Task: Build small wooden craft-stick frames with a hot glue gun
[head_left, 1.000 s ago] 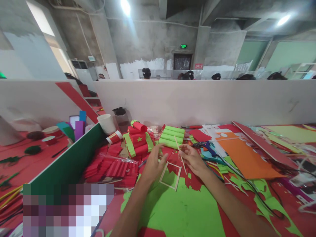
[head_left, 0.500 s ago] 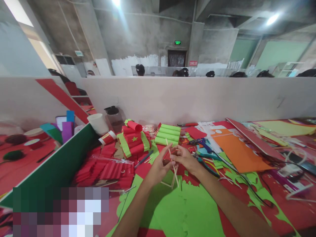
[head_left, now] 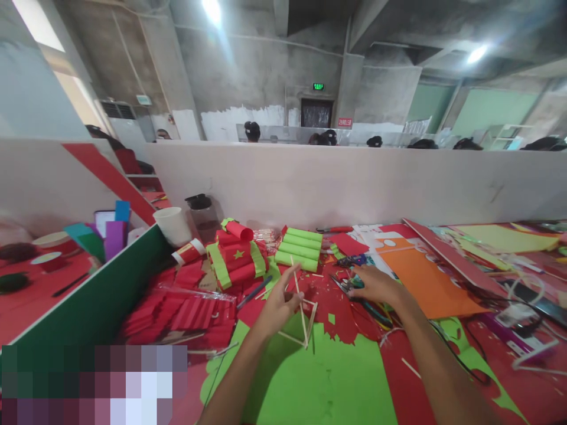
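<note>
My left hand [head_left: 283, 304] pinches a thin wooden stick [head_left: 298, 292] that slants down to a small frame of sticks [head_left: 312, 321] above the green paper [head_left: 332, 378]. To the right, my right hand [head_left: 374, 285] reaches over the pliers [head_left: 376, 311], its fingers curled at their metal end; whether it grips them is hard to tell. Behind my left hand lie rolled green paper tubes [head_left: 299, 248]. A stack of red rolls with green bands and a star [head_left: 239, 255] stands behind and left.
Folded red paper pieces [head_left: 201, 313] lie left beside a green divider [head_left: 97, 283]. A white cup [head_left: 172, 225] stands behind them. Orange sheets [head_left: 425, 283], a red board [head_left: 456, 260] and cables cover the right side. A low white partition [head_left: 310, 183] runs behind.
My right hand has left the sticks and moved right to the pliers. My left hand still holds the stick, slightly left and lower. The view has shifted slightly.
</note>
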Tool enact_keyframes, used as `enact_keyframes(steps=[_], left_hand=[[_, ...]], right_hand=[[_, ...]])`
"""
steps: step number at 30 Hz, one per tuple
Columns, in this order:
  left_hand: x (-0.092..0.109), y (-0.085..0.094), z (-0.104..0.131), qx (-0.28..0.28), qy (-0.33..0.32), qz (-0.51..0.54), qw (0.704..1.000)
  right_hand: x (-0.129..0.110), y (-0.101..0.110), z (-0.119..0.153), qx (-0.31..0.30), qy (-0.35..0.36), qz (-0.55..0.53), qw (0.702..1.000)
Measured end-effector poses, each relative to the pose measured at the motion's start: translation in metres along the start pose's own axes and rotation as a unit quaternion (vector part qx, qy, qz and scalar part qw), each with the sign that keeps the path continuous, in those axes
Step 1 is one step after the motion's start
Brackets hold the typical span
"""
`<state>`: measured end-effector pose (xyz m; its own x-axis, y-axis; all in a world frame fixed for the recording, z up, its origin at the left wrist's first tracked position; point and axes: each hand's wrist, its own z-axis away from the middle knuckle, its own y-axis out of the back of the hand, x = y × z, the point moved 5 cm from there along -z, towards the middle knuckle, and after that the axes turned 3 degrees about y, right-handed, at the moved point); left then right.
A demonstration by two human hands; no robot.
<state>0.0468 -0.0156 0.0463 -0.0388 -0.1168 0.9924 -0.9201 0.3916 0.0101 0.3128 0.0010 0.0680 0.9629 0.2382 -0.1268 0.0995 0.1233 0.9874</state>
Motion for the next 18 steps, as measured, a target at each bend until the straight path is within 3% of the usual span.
enact_keyframes(steps=[4, 11, 18], left_hand=[[0.0, 0.001, 0.0, 0.009, -0.014, 0.001, 1.0], [0.001, -0.002, 0.001, -0.008, -0.027, 0.019, 0.999], [0.009, -0.004, 0.004, -0.012, -0.026, 0.037, 0.999]], right_hand=[[-0.005, 0.0, 0.005, -0.004, -0.011, 0.022, 1.0], [0.007, -0.007, 0.007, -0.089, -0.052, 0.044, 0.994], [0.006, 0.014, 0.014, -0.055, -0.025, 0.02, 0.998]])
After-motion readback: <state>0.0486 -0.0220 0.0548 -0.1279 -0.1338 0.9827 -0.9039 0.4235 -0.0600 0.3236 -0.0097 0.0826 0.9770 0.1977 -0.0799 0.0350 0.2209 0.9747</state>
